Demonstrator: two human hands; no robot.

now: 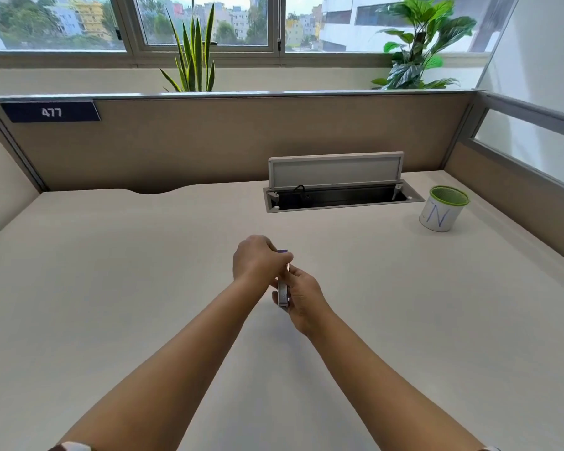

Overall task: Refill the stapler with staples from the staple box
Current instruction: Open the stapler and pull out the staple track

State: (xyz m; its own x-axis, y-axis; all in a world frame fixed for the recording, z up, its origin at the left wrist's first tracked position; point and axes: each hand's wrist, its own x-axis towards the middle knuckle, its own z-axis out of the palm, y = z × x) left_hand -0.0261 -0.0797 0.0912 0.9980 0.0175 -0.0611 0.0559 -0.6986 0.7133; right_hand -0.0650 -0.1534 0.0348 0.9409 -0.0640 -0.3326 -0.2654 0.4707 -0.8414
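Both my hands meet over the middle of the beige desk (111, 288). My right hand (303, 297) grips a slim silver stapler (283, 294), held lengthwise and pointing away from me. My left hand (258, 258) is closed over the stapler's far end, where a small purple part (283, 252) shows past the knuckles. Whether that purple part belongs to the stapler or to the staple box, I cannot tell. Most of the stapler is hidden by my fingers. No separate staple box shows on the desk.
An open cable hatch (342, 198) with its raised lid (336, 170) sits at the back of the desk. A white cup with a green rim (443, 208) stands to its right. Partition walls (192, 144) enclose the desk, with plants (194, 56) behind.
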